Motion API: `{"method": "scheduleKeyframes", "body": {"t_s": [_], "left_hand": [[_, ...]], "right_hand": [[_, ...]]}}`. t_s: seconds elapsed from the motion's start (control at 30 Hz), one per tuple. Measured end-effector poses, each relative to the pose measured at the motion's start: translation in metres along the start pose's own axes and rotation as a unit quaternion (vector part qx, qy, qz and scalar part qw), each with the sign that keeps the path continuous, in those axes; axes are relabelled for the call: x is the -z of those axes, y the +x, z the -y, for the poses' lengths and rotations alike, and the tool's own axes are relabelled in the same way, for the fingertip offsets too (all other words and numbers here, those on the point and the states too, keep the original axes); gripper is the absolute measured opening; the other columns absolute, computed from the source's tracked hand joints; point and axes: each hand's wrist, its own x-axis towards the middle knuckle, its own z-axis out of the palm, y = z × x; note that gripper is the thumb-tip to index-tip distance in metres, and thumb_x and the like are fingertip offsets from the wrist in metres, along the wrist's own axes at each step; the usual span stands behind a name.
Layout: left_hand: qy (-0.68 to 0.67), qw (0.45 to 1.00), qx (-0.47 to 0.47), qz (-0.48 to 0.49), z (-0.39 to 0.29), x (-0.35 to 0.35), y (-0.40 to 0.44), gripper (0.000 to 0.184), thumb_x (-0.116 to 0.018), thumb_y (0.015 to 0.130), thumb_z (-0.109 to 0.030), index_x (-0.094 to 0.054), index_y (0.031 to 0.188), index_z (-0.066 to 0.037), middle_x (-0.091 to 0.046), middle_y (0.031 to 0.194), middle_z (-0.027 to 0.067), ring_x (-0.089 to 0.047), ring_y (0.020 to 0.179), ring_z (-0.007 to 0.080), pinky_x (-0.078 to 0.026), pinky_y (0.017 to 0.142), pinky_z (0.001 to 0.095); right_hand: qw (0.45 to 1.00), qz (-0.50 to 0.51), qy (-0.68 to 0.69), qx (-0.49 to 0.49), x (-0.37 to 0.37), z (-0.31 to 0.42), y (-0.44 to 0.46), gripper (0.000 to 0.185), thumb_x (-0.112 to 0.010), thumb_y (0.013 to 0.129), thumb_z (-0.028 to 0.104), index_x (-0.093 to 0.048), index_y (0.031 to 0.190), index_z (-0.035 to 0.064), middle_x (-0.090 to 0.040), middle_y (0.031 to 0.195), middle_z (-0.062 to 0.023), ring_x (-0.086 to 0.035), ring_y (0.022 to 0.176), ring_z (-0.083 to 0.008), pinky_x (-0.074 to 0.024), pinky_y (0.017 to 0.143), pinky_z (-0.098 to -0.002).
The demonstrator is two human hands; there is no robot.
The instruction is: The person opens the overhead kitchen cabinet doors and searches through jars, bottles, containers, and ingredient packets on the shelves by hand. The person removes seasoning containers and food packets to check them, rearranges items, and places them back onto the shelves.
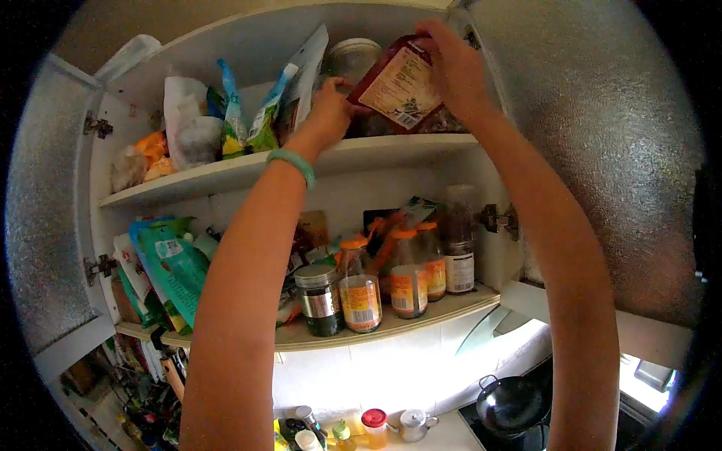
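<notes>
Pale green, a bangle (298, 162) circles the person's left wrist, below the upper shelf's front edge. Beyond it, the left hand (329, 116) is bent with curled fingers beside the lower left corner of a dark red labelled packet (400, 84); whether it grips that corner or merely touches it cannot be told. The right hand (455, 71) pinches the packet's upper right corner. The packet leans, its printed back label facing outward, above the right part of the upper shelf (376, 148), near the front edge. A weak pinch on one corner could let it twist and slip over that edge, and the orange-capped glass bottles (361, 302) along the lower shelf's (451, 307) front edge, with a silver-lidded jar (320, 302) beside them, would likely take the knock; standing so close to the rim, one might topple. Left of the left hand, a tall grey-white packet (307, 75) and a blue-and-green pouch (265, 124) lean on the upper shelf, where a careless elbow or wrist could tip them. Behind the hands, a clear round jar (353, 54) stands deeper in, and a swinging packet might nudge it. Far below, a wok (511, 406) sits on the hob, exposed to anything dropped rightward.
</notes>
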Motion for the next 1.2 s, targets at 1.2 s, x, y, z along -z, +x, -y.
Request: {"method": "scheduleKeyframes", "body": {"t_s": [1.2], "left_hand": [[-0.459,0.837,0.173,-0.241,-0.121,-0.031,-0.342,0.044,-0.066,0.084,-0.004,-0.043,0.122,-0.002,-0.06,0.108,0.0126,-0.064,0.094,0.0219,-0.06,0.074,0.0296]], "right_hand": [[0.651,0.172,0.441,-0.593,0.052,0.203,-0.132,0.051,-0.042,0.097,0.044,-0.048,0.124,0.0013,-0.056,0.113,-0.0138,-0.059,0.096,-0.0204,-0.0538,0.078,-0.0334]]}}
